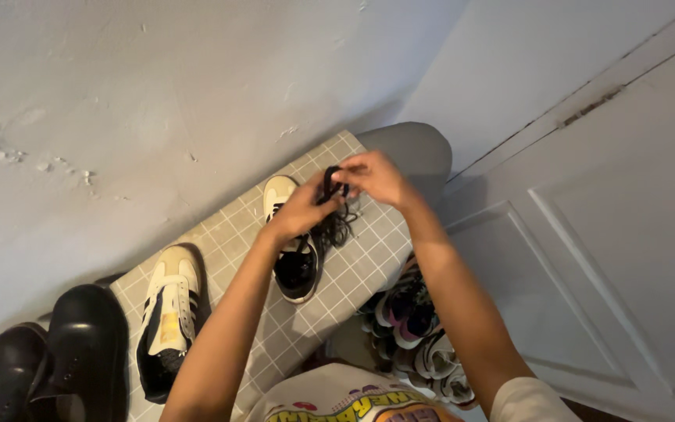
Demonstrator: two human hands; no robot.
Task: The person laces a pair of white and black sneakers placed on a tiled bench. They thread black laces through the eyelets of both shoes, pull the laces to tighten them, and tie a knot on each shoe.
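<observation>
Centre of frame: left hand [300, 209] and right hand [376, 177] both pinch the black shoelace [331, 187], fingers closed narrow on it, held just above the cream-and-black sneaker [294, 248]. Loose lace ends hang in a tangle right of the sneaker's tongue; how far they are threaded can't be made out. The sneaker sits on a grey checked mat [353, 266] covering a low surface that runs diagonally from lower left to centre. Its mate, a second sneaker [167, 312], lies on the same mat at lower left, well apart. Black leather shoes [56, 359] at the bottom-left corner, cut off by the frame edge. No containers in view; a heap of mixed sneakers [416, 336] lies lower centre-right, partly hidden behind the right forearm. White panelled door [603, 258] at right. Printed shirt [353, 402] cut off at the bottom edge.
</observation>
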